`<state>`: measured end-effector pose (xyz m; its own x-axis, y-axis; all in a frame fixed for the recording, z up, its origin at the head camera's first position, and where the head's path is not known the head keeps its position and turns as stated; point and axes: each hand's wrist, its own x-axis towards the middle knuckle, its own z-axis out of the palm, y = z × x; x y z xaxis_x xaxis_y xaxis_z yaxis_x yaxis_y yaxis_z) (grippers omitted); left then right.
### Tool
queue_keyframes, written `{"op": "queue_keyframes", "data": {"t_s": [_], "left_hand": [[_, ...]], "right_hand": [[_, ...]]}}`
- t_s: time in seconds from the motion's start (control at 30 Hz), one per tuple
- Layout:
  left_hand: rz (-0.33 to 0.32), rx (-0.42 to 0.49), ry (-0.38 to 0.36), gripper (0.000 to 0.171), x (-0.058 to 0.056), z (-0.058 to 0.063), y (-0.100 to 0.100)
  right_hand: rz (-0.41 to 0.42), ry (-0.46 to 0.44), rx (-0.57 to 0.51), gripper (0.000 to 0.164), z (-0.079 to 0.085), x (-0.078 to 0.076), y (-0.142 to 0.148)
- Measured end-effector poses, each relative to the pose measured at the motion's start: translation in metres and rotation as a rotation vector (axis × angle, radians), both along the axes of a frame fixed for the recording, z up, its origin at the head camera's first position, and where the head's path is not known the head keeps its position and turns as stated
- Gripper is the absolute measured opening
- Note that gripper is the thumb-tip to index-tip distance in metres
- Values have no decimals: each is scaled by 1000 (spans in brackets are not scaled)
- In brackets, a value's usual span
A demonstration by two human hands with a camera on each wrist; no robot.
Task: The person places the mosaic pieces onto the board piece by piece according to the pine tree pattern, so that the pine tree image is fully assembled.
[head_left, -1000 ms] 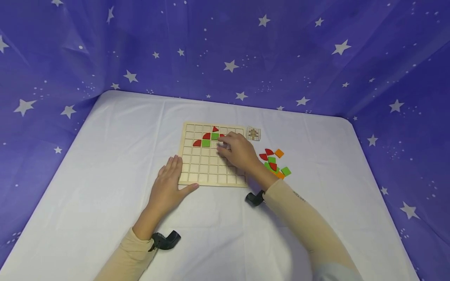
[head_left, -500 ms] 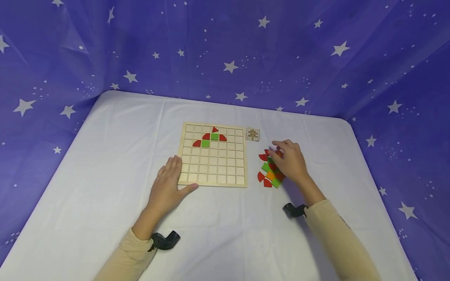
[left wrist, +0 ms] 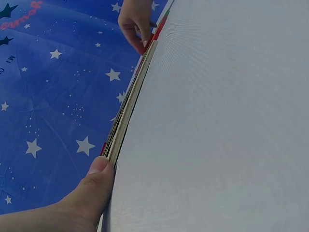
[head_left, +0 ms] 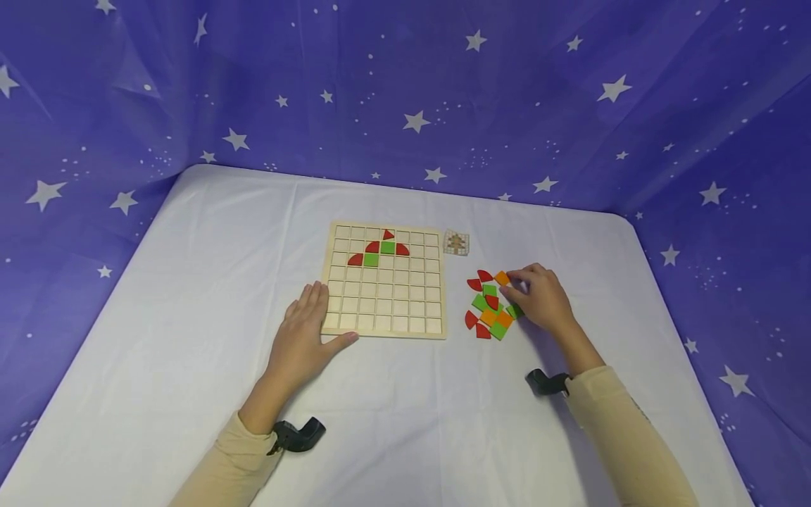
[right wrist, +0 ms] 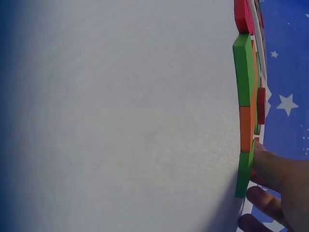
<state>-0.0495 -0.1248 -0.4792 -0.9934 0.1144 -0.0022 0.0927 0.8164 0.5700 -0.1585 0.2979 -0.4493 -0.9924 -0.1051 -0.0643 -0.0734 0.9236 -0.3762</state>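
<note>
In the head view my left hand (head_left: 300, 331) lies with straight fingers along the left edge of a gridded wooden board (head_left: 380, 303), its thumb at the near edge. The left wrist view shows the thumb (left wrist: 99, 166) against the board's side. On the board sit green squares (head_left: 388, 248), red quarter-circles (head_left: 356, 260) and a red triangle (head_left: 388, 234). My right hand (head_left: 538, 296) hovers at the right side of a loose tile pile, index fingertip beside an orange square tile (head_left: 502, 278), thumb a little apart. A green tile (right wrist: 245, 174) is close to the thumb in the right wrist view.
The pile holds red quarter-circles (head_left: 483, 276), green squares (head_left: 500, 330) and orange squares (head_left: 488, 317), some overlapping. A small pattern card (head_left: 456, 243) lies by the board's upper right corner. Black wrist cameras (head_left: 299, 433) hang from both sleeves over the white cloth.
My right hand has left the board and moved right to the loose tiles, shifting slightly further right and down since. A red quarter-circle stays right of the upper green square. My left hand has not moved.
</note>
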Motion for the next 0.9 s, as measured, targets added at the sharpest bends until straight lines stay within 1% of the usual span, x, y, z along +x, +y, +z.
{"op": "queue_keyframes", "data": {"t_s": [0.13, 0.3, 0.4, 0.7, 0.9], "left_hand": [[-2, -4, -2, 109, 0, 0, 1], [1, -5, 0, 108, 1, 0, 1], [3, -4, -2, 108, 1, 0, 1], [1, -6, 3, 108, 1, 1, 1], [2, -8, 12, 108, 0, -1, 0]], "right_hand": [[-10, -2, -29, 41, -1, 0, 1], [-13, 5, -44, 43, -3, -2, 0], [-5, 25, -48, 43, -5, -4, -1], [26, 24, -146, 36, -9, -6, -3], [49, 56, -183, 32, -12, -7, -3]]}}
